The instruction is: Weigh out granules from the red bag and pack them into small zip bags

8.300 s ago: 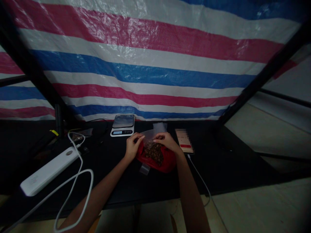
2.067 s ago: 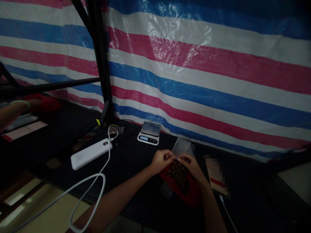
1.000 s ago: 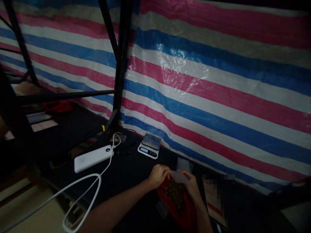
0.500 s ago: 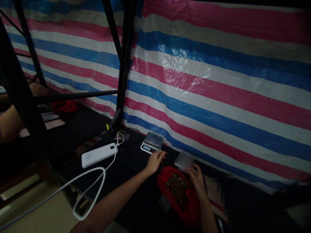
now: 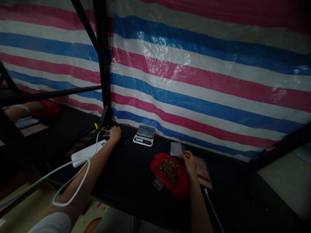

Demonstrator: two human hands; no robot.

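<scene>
At the back left, my left hand point(image 5: 115, 133) reaches over a small clear packet point(image 5: 106, 133) beside the rack post; its fingertips are hidden, so its grip is unclear. My right hand point(image 5: 189, 161) is closed, thumb and fingers pinched at the edge of clear plastic bags point(image 5: 176, 149) lying flat. Just below those bags and left of my right wrist stands an open red bag point(image 5: 182, 186). Brown dried bits point(image 5: 169, 170) fill it. Between my hands, toward the wall, sits a white kitchen scale point(image 5: 144, 135) with its display lit and its grey plate bare.
A white power bank point(image 5: 88, 152) with a looped white cable point(image 5: 71, 204) lies by my left forearm. A flat pinkish board point(image 5: 203, 174) is right of my right hand. Black rack posts point(image 5: 103, 64) stand before striped sheeting. Another person's arm point(image 5: 18, 111) shows far left.
My left hand has swung left from in front of the scale to the small packet by the post. My right hand stays at the clear bags. The view has turned right.
</scene>
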